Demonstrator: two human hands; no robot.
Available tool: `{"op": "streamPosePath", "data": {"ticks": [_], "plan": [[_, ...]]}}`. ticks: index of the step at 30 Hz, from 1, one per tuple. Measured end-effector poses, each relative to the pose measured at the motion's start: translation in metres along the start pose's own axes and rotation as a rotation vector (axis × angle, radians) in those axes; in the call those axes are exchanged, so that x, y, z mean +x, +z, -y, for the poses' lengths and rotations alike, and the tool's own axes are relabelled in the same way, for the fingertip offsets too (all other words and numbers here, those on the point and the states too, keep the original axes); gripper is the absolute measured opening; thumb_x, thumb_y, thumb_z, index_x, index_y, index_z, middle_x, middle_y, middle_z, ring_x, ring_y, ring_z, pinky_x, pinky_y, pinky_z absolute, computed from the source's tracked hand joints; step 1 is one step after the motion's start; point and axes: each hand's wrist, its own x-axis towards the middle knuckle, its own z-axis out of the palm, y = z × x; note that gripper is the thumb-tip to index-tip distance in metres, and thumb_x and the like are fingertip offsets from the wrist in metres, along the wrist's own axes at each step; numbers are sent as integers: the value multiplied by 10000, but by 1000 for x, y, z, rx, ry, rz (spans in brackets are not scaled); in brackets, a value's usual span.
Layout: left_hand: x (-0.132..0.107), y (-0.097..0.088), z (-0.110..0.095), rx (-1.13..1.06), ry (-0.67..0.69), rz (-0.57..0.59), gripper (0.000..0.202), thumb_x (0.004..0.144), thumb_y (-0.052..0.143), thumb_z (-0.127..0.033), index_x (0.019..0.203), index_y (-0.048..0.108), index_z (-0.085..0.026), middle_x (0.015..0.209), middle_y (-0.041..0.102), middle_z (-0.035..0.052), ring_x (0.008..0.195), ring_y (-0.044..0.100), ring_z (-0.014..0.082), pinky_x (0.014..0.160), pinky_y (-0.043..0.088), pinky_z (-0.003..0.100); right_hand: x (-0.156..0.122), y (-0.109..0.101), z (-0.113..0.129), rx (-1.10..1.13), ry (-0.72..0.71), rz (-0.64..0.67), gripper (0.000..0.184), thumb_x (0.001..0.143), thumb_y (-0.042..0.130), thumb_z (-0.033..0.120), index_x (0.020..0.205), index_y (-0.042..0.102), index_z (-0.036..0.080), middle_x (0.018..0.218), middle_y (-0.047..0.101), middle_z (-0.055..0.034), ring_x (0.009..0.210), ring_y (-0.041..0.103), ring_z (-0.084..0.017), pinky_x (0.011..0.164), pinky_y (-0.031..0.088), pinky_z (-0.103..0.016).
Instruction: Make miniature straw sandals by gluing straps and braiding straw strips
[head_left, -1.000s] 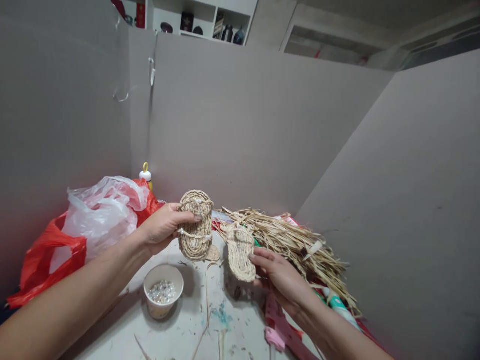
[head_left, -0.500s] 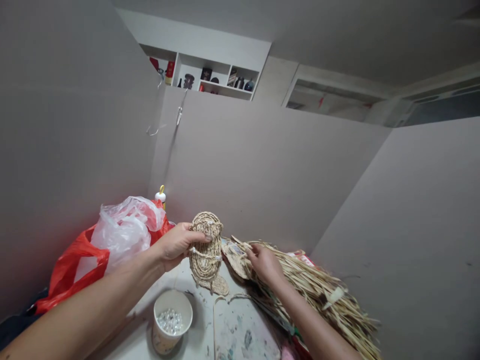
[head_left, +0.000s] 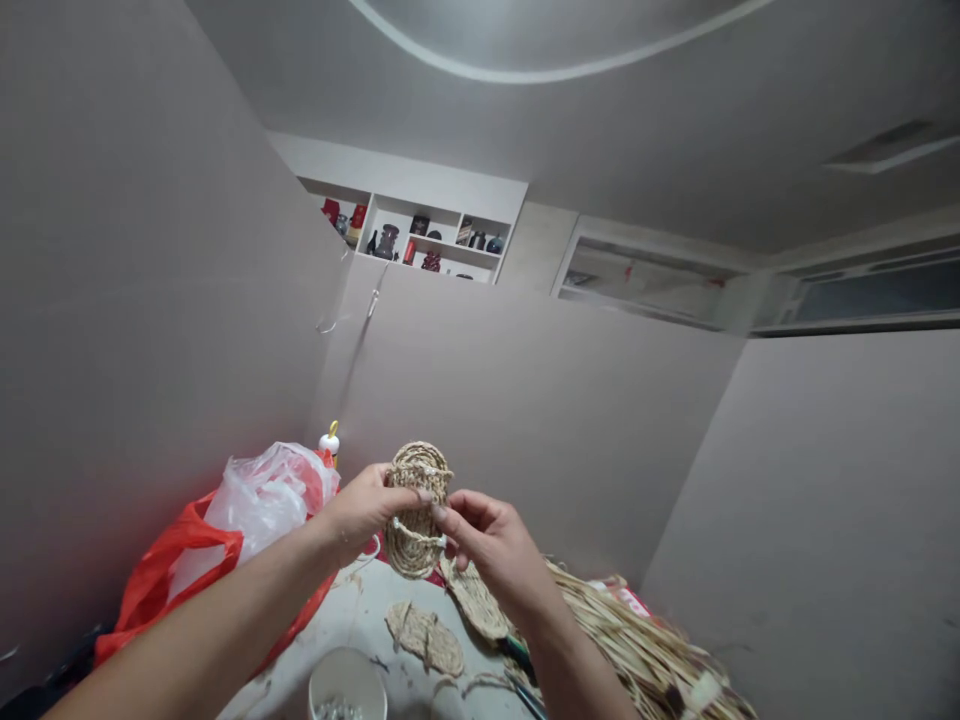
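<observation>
A small woven straw sandal (head_left: 417, 500) is held up above the table, upright, with a thin strap across its middle. My left hand (head_left: 360, 510) grips its left edge, fingers wrapped round it. My right hand (head_left: 487, 540) has come up to its right side and pinches at the strap with thumb and fingertips. Below them a second woven sole (head_left: 474, 598) lies on the table, and a flatter woven piece (head_left: 426, 640) lies beside it.
A white paper cup (head_left: 346, 686) with beads stands at the bottom edge. A red and clear plastic bag (head_left: 247, 510) is heaped at the left, a white glue bottle (head_left: 328, 442) behind it. Loose straw (head_left: 645, 650) is piled at the right. Grey partition walls enclose the table.
The view has tilted upward. My right hand left the second sole on the table and rose to the sandal held by my left hand.
</observation>
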Motion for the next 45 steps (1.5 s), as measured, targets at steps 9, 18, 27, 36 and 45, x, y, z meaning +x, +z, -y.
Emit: {"op": "streamPosePath", "data": {"ticks": [9, 18, 27, 36, 45], "plan": [[6, -3, -8, -131, 121, -99, 311, 710, 717, -369, 920, 695, -142, 835, 698, 70, 710, 606, 134, 699, 464, 260, 20, -12, 9, 81, -156, -218, 345, 692, 726, 464, 651, 607, 143, 523, 534, 27, 458, 470, -72, 418, 366, -173], [3, -6, -4, -84, 54, -67, 290, 744, 691, -405, 787, 694, -118, 733, 687, 66, 638, 599, 119, 665, 480, 253, 19, -17, 1, 124, -121, -118, 320, 704, 731, 434, 655, 621, 137, 512, 550, 33, 411, 414, -40, 419, 303, -167], [-1, -11, -9, -108, 14, -27, 269, 714, 731, -362, 744, 700, -97, 689, 666, 62, 611, 582, 106, 617, 456, 221, 24, 4, 4, 307, -231, 38, 297, 777, 673, 431, 937, 696, 182, 802, 687, -27, 706, 604, -142, 676, 474, -253], [-6, 5, -3, -160, -69, 58, 240, 738, 722, -344, 821, 709, -119, 745, 674, 69, 643, 582, 106, 662, 478, 234, 11, 18, 3, 644, -163, 250, 438, 799, 603, 355, 1206, 607, 193, 1128, 674, -112, 1081, 594, -273, 912, 466, -408], [-11, 6, -11, 35, -32, 99, 362, 730, 723, -355, 1023, 698, -143, 964, 701, 115, 805, 658, 180, 741, 515, 297, 5, 2, 12, 736, -259, 24, 350, 821, 560, 340, 1149, 606, 225, 991, 704, -59, 890, 651, -223, 795, 517, -370]]}}
